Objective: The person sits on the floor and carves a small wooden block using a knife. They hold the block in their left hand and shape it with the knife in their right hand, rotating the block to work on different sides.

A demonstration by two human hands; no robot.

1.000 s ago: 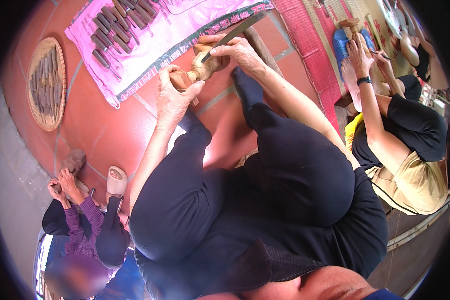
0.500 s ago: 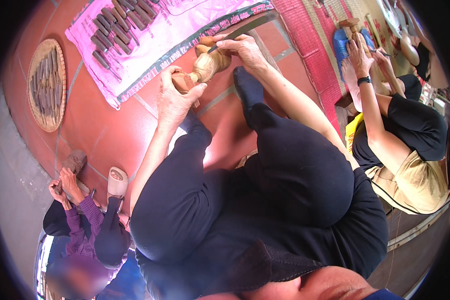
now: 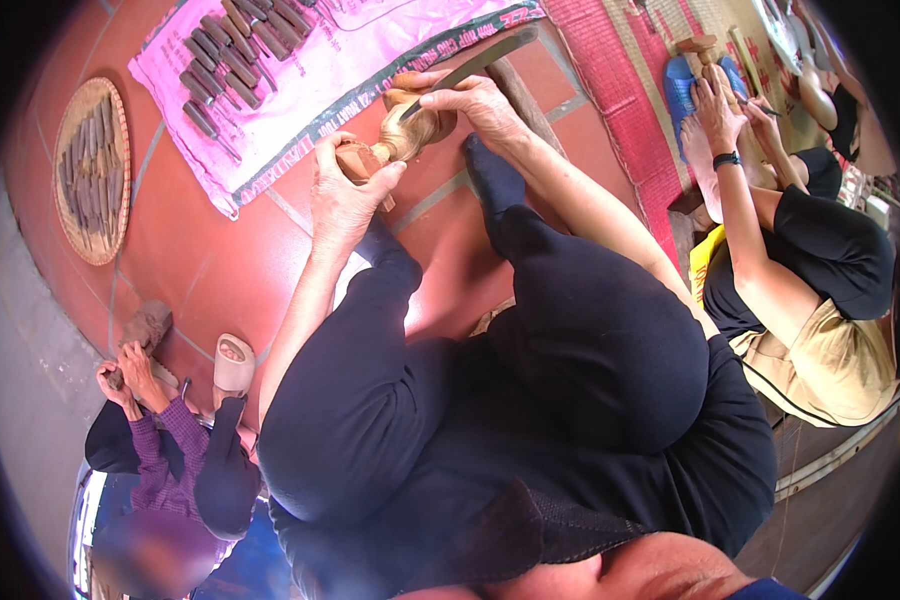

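A pale wooden carving point(image 3: 407, 133) with a rounded, curvy body and a block-like base hangs over the tiled floor in front of my feet. My left hand point(image 3: 345, 195) is closed round its reddish-brown base point(image 3: 358, 160). My right hand point(image 3: 482, 105) grips a long, flat, dark carving tool point(image 3: 485, 57). The tool's narrow tip lies against the carving's body, and its broad end sticks out to the far right. Some right-hand fingers reach behind the carving's far end and are partly hidden.
Several wood-handled carving tools point(image 3: 225, 60) lie on a pink sheet point(image 3: 170, 75) ahead. A round woven tray point(image 3: 123, 170) of tools is at left. Co-workers' hands point(image 3: 720, 115) at right and other hands point(image 3: 135, 370) at lower left work on wood. A wooden bar point(image 3: 518, 95) lies beyond my right hand.
My right hand has shifted slightly left and nearer, and the tool's tip has slid along the carving the same way. The carving and my left hand have moved slightly left.
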